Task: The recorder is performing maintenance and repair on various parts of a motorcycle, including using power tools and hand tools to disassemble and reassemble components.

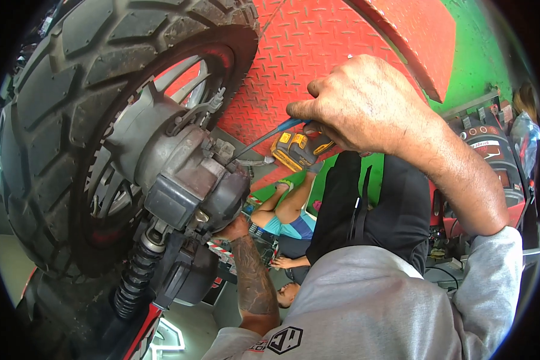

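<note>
My right hand (360, 108) is closed around the blue handle of a screwdriver (261, 143). The long metal shaft slants down to the left, and its tip touches the seam of a grey metal gear housing (189, 162) at the hub of a scooter's rear wheel. Low on that housing, my left hand (233, 230) grips the underside of its dark rounded cover (229, 198); part of the fingers is hidden behind it. The wheel's chunky black tyre (60, 90) fills the left side.
A yellow and black cordless power tool (297, 150) lies on the red tread-plate platform (306, 48) beyond the screwdriver. Below the housing is a black coil-spring shock absorber (139, 279). A red and black machine (492, 156) stands at the right. Another person in turquoise shorts (288, 225) is behind.
</note>
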### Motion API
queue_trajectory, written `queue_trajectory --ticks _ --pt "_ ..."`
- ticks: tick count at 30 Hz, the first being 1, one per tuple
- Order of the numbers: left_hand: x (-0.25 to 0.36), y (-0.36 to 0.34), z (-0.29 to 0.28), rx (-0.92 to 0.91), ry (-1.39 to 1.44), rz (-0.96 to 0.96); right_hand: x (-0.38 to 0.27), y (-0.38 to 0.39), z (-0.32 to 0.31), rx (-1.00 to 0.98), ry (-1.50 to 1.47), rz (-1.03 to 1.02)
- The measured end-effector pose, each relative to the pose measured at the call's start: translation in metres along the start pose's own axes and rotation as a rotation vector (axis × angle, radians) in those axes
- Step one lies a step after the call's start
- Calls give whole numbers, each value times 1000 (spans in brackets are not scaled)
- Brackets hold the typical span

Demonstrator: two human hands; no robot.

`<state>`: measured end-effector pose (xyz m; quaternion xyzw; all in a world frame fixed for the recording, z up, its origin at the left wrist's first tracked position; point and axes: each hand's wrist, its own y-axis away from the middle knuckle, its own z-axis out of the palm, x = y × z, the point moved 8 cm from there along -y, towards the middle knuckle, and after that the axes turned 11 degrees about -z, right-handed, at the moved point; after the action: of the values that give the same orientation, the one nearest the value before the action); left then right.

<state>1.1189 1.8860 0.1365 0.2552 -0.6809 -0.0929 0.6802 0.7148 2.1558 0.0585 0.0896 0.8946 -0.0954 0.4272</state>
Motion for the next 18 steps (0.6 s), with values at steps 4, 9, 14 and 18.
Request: queue_trajectory --ticks 4,9,14,18 --pt "1 0 -4 47 25 4 4 8 7 18 -16 2" --pt "1 -4 -10 50 19 21 -23 62 71 -263 -403 271" --pt "1 -2 -3 -60 -4 18 -29 71 83 -202 -318 180" --pt "2 2 -3 -61 -12 21 4 83 48 -216 -133 306"
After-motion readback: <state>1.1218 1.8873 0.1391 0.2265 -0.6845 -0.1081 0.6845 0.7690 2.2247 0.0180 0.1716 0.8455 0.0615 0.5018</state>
